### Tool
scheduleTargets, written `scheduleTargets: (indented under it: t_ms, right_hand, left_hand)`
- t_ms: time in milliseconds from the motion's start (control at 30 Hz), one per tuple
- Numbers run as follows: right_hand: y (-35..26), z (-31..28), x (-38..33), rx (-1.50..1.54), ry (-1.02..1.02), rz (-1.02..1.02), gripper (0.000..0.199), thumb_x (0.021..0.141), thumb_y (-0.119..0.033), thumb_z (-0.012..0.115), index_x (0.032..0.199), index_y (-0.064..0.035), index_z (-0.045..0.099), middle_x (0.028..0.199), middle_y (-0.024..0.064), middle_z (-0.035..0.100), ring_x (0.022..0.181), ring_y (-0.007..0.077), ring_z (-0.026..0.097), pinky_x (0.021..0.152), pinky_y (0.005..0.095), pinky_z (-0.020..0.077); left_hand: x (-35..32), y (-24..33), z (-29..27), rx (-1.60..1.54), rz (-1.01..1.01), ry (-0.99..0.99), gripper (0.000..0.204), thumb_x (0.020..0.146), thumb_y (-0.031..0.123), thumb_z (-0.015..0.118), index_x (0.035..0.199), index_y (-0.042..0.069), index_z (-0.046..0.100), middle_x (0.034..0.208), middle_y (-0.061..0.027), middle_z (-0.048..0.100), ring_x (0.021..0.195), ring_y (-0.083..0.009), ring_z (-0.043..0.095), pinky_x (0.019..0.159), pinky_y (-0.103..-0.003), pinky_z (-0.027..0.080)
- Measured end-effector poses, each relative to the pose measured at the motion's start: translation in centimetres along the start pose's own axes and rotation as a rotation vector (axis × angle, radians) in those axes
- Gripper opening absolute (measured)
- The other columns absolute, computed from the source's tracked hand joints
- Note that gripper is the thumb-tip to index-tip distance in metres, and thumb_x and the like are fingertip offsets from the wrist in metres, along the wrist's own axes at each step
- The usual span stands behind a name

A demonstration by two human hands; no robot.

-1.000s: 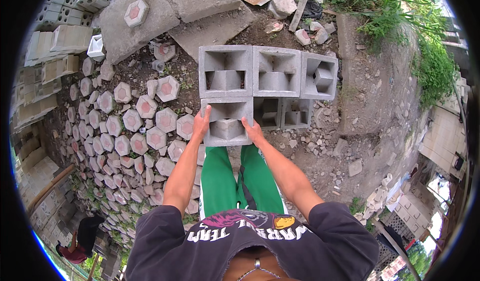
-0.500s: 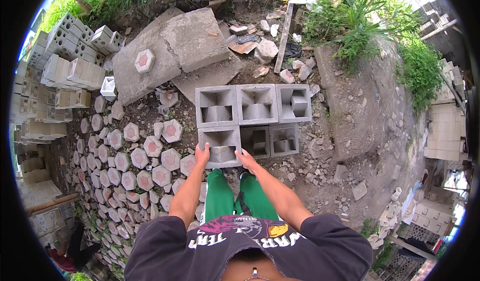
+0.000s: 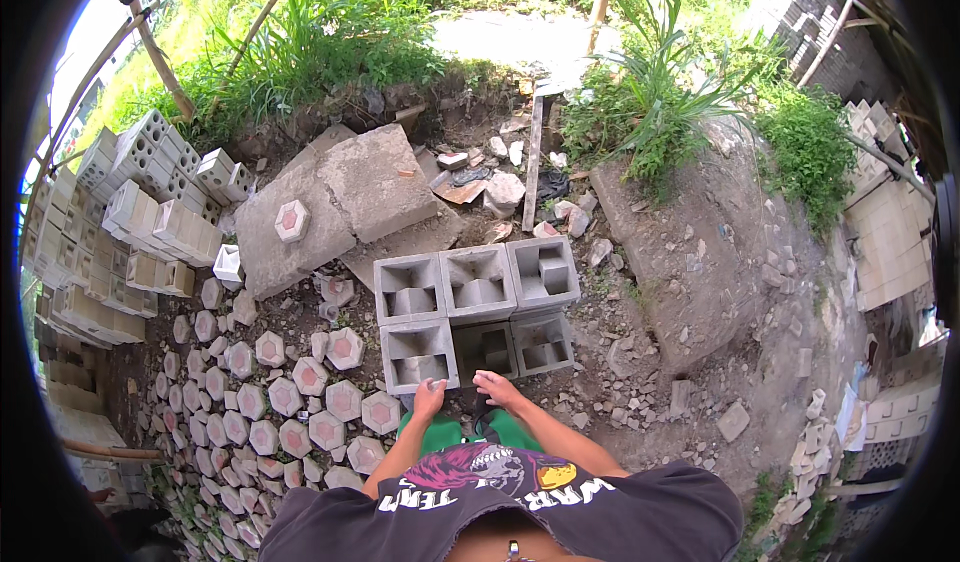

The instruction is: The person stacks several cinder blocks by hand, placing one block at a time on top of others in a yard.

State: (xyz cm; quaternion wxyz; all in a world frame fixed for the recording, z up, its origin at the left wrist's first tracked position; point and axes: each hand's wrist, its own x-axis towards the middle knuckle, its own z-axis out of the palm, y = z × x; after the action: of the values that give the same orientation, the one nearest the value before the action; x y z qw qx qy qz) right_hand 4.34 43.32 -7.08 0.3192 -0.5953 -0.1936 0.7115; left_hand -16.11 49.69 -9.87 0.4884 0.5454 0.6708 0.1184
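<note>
Head view: gray block, middle, holes facing up, long way unclear
Left hand: by its bottom edge, grip unclear
Right hand: off it, loose

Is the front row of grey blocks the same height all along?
No, the two right-hand blocks sit lower than the left block.

Uneven grey-brown ground is carrying a cluster of grey hollow blocks at the centre of the frame. Hexagonal pavers, many showing reddish middles, are lying spread over the lower left. In the upper left a cracked concrete slab is resting slantwise, and pale blocks are standing stacked at the far left. Loose rubble is littering the area right of centre, with one larger chunk sitting lower right.
</note>
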Motion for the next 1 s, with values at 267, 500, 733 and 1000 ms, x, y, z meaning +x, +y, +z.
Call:
scheduleTargets:
  t_ms: [267, 500, 733, 1000]
  right_hand:
    - [-1.2, -2.7, -4.5, 0.18, 0.192, -0.139, 0.055, 0.094, -0.042, 0.053, 0.138, -0.0108, 0.041, 0.13, 0.0067, 0.054, 0.117, 0.0227, 0.052, 0.093, 0.043, 0.0432]
    - [-1.5, -2.1, -7.7, 0.318, 0.386, -0.277, 0.051, 0.095, -0.038, 0.052, 0.136, -0.0086, 0.043, 0.129, 0.0077, 0.055, 0.114, 0.0219, 0.054, 0.09, 0.0414, 0.0451]
    - [-0.1, 0.1, -11.1, 0.461, 0.557, -0.34, 0.052, 0.096, -0.04, 0.051, 0.136, -0.0083, 0.043, 0.129, 0.0085, 0.055, 0.115, 0.0225, 0.054, 0.092, 0.0395, 0.0454]
    - [2.5, 1.3, -15.7, 0.661, 0.83, -0.463, 0.049, 0.096, -0.039, 0.051, 0.134, -0.0076, 0.046, 0.128, 0.0094, 0.055, 0.113, 0.0211, 0.055, 0.091, 0.0387, 0.0454]
  left_hand:
    - [-1.6, 7.7, -1.0, -0.37, 0.073, -0.337, 0.038, 0.092, 0.037, 0.059, 0.099, 0.0, 0.058, 0.081, -0.0055, 0.064, 0.062, -0.0078, 0.055, 0.054, -0.023, 0.044]
    - [-2.8, 10.5, -1.3, -0.308, 0.132, -0.48, 0.036, 0.09, 0.037, 0.061, 0.091, 0.001, 0.06, 0.074, -0.0017, 0.06, 0.058, -0.0069, 0.051, 0.053, -0.023, 0.043]
    - [-2.7, 12.9, -0.5, -0.084, 0.256, -0.707, 0.03, 0.092, 0.034, 0.06, 0.088, 0.004, 0.059, 0.067, 0.0019, 0.054, 0.055, -0.0057, 0.047, 0.05, -0.022, 0.038]
    - [-3.4, 16.2, 3.4, 0.098, 0.427, -0.906, 0.029, 0.093, 0.032, 0.059, 0.089, 0.003, 0.059, 0.07, 0.0009, 0.056, 0.058, -0.0064, 0.048, 0.053, -0.023, 0.039]
